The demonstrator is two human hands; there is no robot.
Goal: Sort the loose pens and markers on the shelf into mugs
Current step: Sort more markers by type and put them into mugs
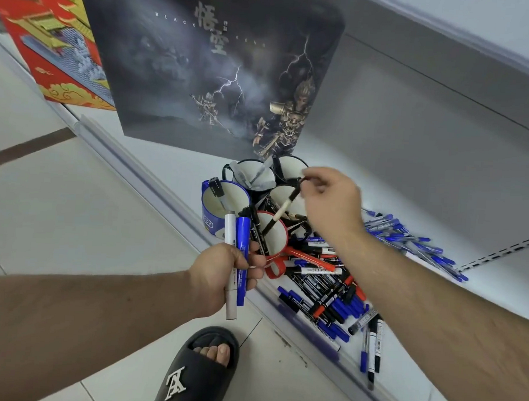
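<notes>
At frame centre, a black-and-white pen (282,208) is being pinched by the right hand (330,200) over the red mug (272,236), the left hand (222,274) is clamped round three markers (241,254), and the crowded mugs risk being toppled.

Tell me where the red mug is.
Head view, centre: the red mug sits at the shelf's front edge, right of the blue mug, beside the marker pile.
</notes>
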